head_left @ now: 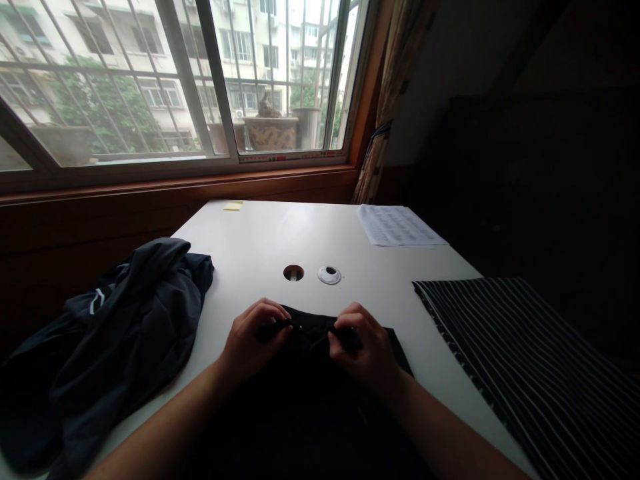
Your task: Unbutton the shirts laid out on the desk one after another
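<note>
over the white table (255, 240), left hand (254, 337) and right hand (367, 347) pinch black cloth (313, 360).

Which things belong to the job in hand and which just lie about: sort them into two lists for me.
In the job:
black cloth
left hand, its grip on the cloth's far edge
right hand, its grip there too

Apparently just lying about:
heaped dark clothing
striped cloth
printed papers
yellow note
round cover

The head camera looks forward and down at nearby hands (256, 335).
</note>
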Demonstrator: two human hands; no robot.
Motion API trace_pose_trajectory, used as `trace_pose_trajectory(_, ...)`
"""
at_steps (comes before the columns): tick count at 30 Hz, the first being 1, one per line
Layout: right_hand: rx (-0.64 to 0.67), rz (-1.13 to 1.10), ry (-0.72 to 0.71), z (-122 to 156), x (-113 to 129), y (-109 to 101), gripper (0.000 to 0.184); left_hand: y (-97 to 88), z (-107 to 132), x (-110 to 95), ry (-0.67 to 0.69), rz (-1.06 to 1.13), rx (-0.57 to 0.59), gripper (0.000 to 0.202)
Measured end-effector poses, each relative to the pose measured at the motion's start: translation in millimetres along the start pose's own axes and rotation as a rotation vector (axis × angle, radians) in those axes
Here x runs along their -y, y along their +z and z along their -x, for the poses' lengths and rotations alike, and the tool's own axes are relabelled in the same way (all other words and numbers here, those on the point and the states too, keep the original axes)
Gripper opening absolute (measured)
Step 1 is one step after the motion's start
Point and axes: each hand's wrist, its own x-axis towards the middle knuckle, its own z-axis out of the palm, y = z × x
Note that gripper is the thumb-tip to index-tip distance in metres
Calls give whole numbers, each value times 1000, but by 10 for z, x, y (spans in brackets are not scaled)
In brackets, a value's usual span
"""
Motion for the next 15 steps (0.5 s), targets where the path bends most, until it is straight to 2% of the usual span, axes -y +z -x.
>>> trace_pose_trajectory(9, 8, -12, 24, -12, 15, -8, 18, -34, -31, -30, 25, 6, 81, 19)
trace_pose_trajectory(15, 13, -50, 62, -14, -14, -24, 12, -35, -24, -14, 23, -1, 69, 18)
